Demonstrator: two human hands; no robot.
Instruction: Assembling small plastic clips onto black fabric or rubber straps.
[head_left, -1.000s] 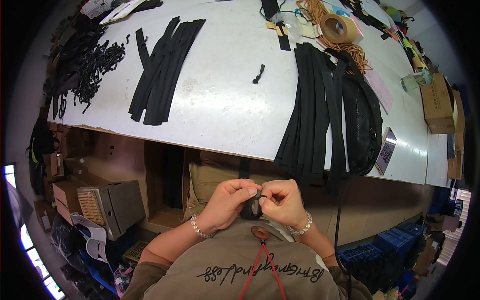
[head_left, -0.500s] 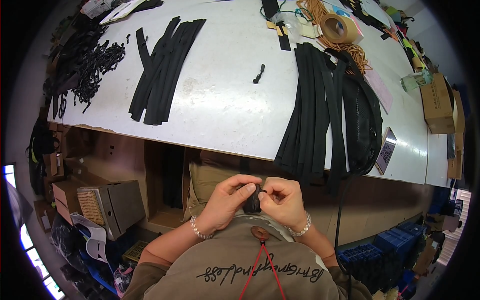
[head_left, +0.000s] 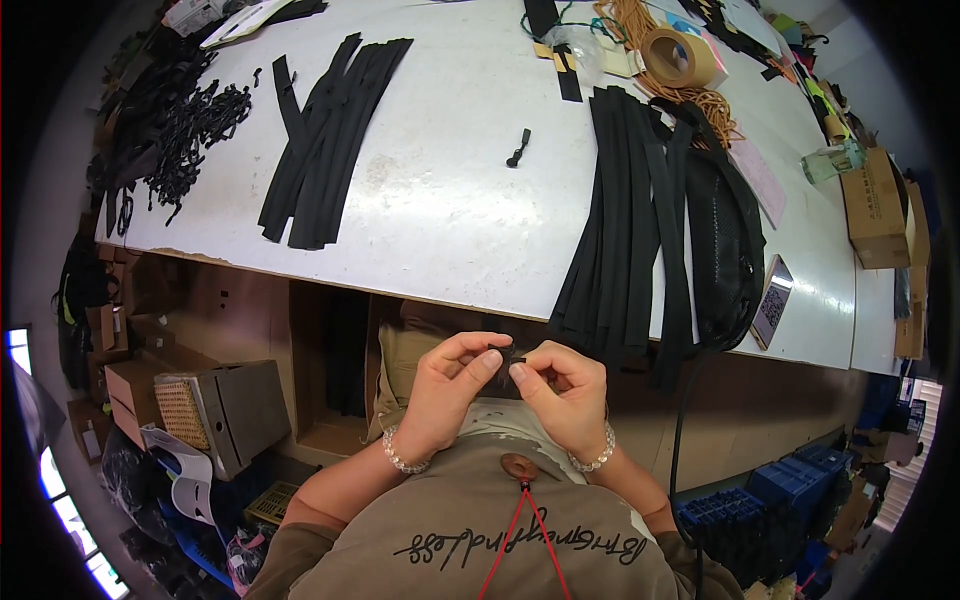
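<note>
Just off the table's near edge, my left hand [head_left: 449, 382] and my right hand [head_left: 563, 388] meet above my lap. Both are closed, thumb against fingers, around a small dark end of a black strip [head_left: 509, 356]. Most of that piece is hidden by the fingers. It resembles the long black zipper-like strips [head_left: 622, 220] lying at the right, which hang over the edge. A single small black zipper pull [head_left: 518, 149] rests on the table ahead of my hands.
More black strips [head_left: 325, 150] lie at the left, beside a heap of small black cord pulls [head_left: 205, 130]. A black bag [head_left: 725, 250], a phone-like slab [head_left: 771, 302] and a tape roll [head_left: 681, 57] occupy the right of the white table [head_left: 450, 220]. Cardboard boxes [head_left: 235, 415] stand below left.
The black piece that hung down between my hands no longer shows below them. My fingers have shifted a little, with the right thumb now pointing toward the left one.
</note>
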